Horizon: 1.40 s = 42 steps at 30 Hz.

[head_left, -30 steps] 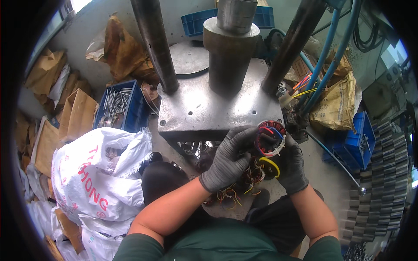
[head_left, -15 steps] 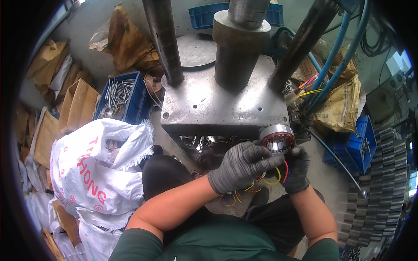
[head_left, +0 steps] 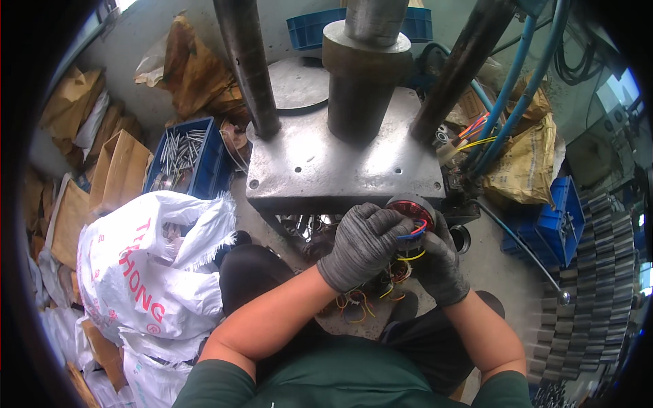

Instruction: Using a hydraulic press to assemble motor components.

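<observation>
A motor stator [head_left: 412, 204], a dark ring with red windings inside, is held up in front of the press's near edge. My right hand [head_left: 443, 266], in a grey knit glove, is closed around its right side. My left hand [head_left: 360, 243], gloved alike, is closed at the stator's near side, its fingertips on the red and blue lead wires [head_left: 416, 232]. A yellow lead hangs below them. The fingers partly hide the stator's lower rim and the wire ends.
The steel press table [head_left: 340, 173] with its thick ram [head_left: 364, 88] and two columns stands ahead. A blue crate of metal rods [head_left: 182, 153] and a white woven sack [head_left: 146, 265] are at left. Wired parts [head_left: 398, 272] lie below my hands. Stacked metal pieces [head_left: 585, 285] fill the right.
The stator has been tilted and drawn slightly left, turning its winding side up. My left fingers now meet its lead wires, and the right hand wraps its right side. The view shifted slightly.
</observation>
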Tool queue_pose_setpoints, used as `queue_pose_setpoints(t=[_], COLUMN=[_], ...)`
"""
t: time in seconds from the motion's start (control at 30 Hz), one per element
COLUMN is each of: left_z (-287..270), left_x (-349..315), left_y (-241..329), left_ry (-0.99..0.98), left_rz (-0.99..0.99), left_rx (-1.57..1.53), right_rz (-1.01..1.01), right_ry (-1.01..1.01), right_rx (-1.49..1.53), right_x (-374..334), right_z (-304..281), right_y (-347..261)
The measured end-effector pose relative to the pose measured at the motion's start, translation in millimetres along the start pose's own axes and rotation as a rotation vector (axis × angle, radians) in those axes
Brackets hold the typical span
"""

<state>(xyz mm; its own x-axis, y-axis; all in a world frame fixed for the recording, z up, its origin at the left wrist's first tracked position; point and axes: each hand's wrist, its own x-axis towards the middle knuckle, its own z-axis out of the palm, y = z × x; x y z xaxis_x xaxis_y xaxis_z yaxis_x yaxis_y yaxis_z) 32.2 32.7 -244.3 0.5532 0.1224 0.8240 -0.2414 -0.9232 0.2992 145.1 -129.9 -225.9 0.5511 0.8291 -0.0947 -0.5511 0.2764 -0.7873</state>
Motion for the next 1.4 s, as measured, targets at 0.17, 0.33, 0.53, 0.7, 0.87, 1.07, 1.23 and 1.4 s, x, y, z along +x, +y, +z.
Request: queue_pose_setpoints(t=[0.17,0.33,0.53,0.7,0.87,1.07,1.23,1.4], left_z=[15.9,32.0,26.6,29.3,33.2,26.2,8.9,8.5], left_x=[-3.7,-5.5,-12.8,-15.8,-19.7,-24.7,-20.2,2.7], left_y=[7.0,5.9,-2.7,-3.6,-7.5,-15.5,-3.2,17.4], left_ry=[0.161,0.175,0.084,0.086,0.061,-0.036,-0.178,-0.343], left_rz=[-0.227,-0.764,-0.709,-0.564,-0.599,-0.582,-0.18,-0.077], left_rx=[-0.203,-0.917,-0.667,-0.309,-0.428,-0.504,-0.348,-0.168], right_rz=[-0.028,-0.018,-0.048,0.051,-0.1,-0.011,0.095,0.142], right_ry=[0.044,0.066,-0.087,-0.048,-0.108,-0.018,0.004,-0.042], right_rx=[-0.136,-0.155,-0.143,-0.268,-0.27,-0.089,0.108,0.154], right_x=[-0.2,-4.0,-3.1,-0.9,13.6,28.0,21.0,14.1], right_z=[6.8,1.4,-2.3,-0.1,-10.4,-13.0,-16.3,-14.2], right_y=[-6.7,-7.0,-0.8,10.0,29.3,29.7,5.9,-13.1])
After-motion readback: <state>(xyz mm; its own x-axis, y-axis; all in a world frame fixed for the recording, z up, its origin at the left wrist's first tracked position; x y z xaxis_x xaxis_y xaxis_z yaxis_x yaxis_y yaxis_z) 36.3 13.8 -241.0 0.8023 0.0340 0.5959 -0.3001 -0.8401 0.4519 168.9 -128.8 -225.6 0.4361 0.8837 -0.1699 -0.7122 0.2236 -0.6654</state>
